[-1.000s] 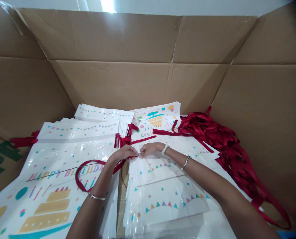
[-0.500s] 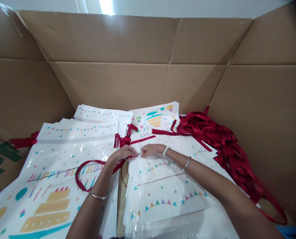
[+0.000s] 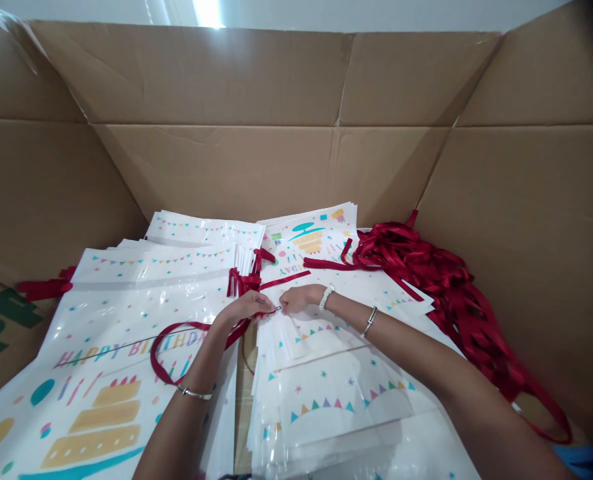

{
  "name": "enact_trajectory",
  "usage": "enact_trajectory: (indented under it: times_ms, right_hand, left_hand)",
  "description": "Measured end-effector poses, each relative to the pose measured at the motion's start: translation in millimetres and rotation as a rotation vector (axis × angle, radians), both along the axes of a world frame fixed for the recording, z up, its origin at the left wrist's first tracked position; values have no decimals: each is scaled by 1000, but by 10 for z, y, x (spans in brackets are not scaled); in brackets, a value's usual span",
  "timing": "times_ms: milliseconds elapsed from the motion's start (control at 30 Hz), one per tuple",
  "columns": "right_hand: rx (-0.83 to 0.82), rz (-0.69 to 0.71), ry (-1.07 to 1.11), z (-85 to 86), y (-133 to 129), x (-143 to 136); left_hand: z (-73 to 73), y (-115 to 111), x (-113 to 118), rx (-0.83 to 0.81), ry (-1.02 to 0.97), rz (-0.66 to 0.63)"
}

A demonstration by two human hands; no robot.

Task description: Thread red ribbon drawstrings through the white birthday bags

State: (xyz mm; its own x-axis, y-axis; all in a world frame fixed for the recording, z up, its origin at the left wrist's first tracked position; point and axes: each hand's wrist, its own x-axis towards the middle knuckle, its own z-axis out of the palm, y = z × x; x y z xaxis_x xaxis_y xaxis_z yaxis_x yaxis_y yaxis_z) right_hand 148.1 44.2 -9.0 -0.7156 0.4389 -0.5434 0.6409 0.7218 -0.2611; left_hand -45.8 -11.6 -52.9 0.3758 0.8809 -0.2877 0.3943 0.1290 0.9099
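My left hand (image 3: 248, 307) is closed on a dark red ribbon (image 3: 159, 357), which loops out to the left over the printed sheets. A small wire loop (image 3: 277, 309) shows between my two hands. My right hand (image 3: 295, 299) is curled in a fist right beside that loop; what its fingers hold, if anything, is hidden. Under my left forearm lies a stack of white birthday-print sheets (image 3: 126, 287), with red ribbon knots (image 3: 246, 280) at its right edge. Another stack of printed sheets (image 3: 326, 380) lies beneath my right forearm.
A large tangled heap of red ribbons (image 3: 426, 267) lies at the right. Tall cardboard walls (image 3: 276, 153) enclose the sheets at the back and both sides. A red ribbon bow (image 3: 46, 287) sticks out at the far left. Something blue (image 3: 579, 460) shows at the bottom right.
My right hand has shifted very slightly to the left. My left hand and the ribbon look nearly the same, and the whole view has moved a little.
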Motion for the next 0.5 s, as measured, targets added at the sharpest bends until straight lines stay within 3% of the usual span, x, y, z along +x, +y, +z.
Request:
enact_trajectory:
  times_ms: [133, 367, 500]
  right_hand:
    - [-36, -5, 13, 6, 22, -4]
    - [113, 13, -63, 76, -118, -81]
    - [96, 37, -57, 66, -80, -77]
  left_hand:
    - [28, -20, 17, -3, -1, 3]
    - [123, -68, 42, 39, 7, -20]
    - [112, -52, 36, 39, 20, -35]
